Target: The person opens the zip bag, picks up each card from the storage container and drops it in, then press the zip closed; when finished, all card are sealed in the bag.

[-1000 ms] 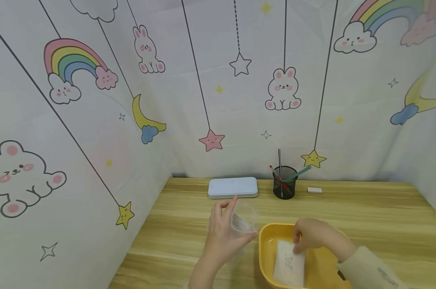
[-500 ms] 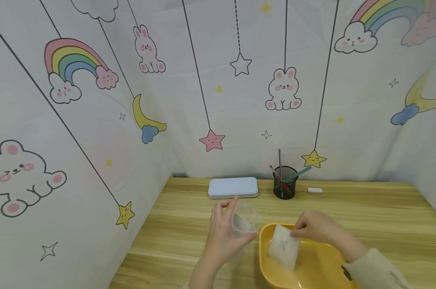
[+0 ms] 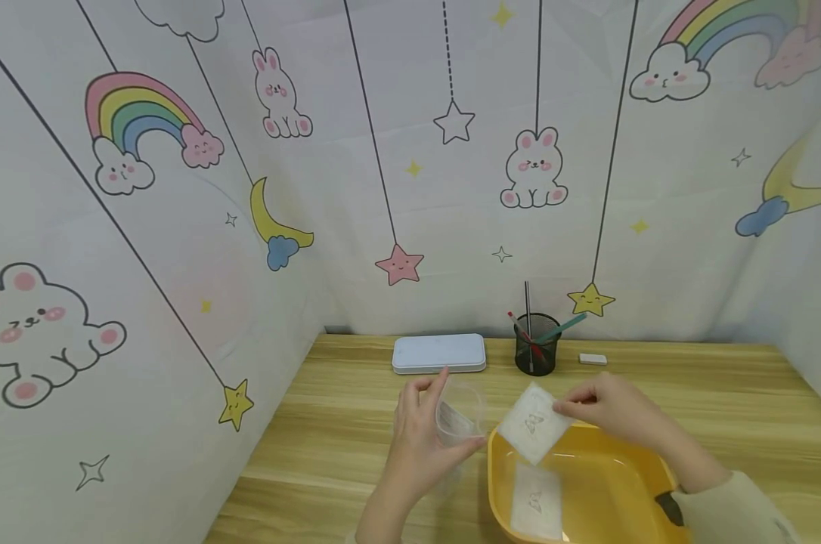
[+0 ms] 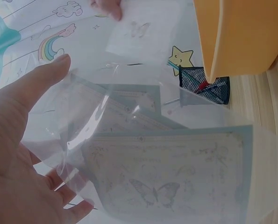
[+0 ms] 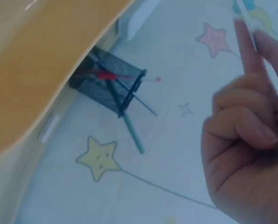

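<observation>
My right hand (image 3: 614, 412) pinches a flat white square packet with a butterfly print (image 3: 529, 419) by its corner, above the left rim of a yellow basin (image 3: 608, 491). A second such packet (image 3: 536, 506) lies inside the basin. With thumb and fingers spread around its mouth, my left hand (image 3: 417, 438) holds a clear plastic bag (image 3: 466, 400) left of the basin. Through the bag in the left wrist view, several butterfly-printed squares with blue-grey borders (image 4: 190, 172) show, overlapping each other. The right wrist view catches the pinched packet only edge-on, between thumb and index finger.
Behind the hands, a pale blue flat case (image 3: 439, 353) lies by the wall. To its right stand a black mesh pen cup (image 3: 535, 355) with several pens and a small white eraser (image 3: 593, 359). A printed curtain (image 3: 410, 166) surrounds the wooden table (image 3: 315, 431).
My right hand has lifted a packet up out of the basin and turned it to the left rim, uncovering another packet beneath. My left hand and the bag have stayed in place.
</observation>
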The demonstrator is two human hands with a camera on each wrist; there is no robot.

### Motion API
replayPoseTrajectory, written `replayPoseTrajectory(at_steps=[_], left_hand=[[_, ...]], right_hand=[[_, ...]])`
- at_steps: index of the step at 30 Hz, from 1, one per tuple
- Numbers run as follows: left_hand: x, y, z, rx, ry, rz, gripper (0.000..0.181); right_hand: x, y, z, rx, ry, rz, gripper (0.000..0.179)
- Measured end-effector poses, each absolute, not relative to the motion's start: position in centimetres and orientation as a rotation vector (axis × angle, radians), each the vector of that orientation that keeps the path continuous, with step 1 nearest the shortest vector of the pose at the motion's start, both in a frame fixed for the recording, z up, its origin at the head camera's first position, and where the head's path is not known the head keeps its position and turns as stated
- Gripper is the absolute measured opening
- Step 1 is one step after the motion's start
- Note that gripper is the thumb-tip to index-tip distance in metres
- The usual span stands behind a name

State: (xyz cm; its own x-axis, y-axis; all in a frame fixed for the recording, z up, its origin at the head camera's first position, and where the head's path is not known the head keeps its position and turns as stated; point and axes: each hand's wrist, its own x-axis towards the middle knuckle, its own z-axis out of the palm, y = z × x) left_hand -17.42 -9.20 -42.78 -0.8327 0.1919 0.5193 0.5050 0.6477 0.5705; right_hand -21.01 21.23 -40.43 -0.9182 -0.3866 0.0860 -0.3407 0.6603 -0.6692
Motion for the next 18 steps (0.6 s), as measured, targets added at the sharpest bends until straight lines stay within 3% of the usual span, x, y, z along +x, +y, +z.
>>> replayPoseTrajectory(at_steps=[10, 18], left_hand=[[-17.5, -8.9, -42.9, -0.554, -2.441, -1.022, 0.102], [-17.6, -8.6, -42.8, -0.566, -2.433, -1.009, 0.102]], right_hand=[[-18.9, 19.2, -38.3, -0.160, 2.900, -1.629, 0.033], [-17.3, 16.9, -38.2, -0.184, 2.849, -1.893, 0.022]])
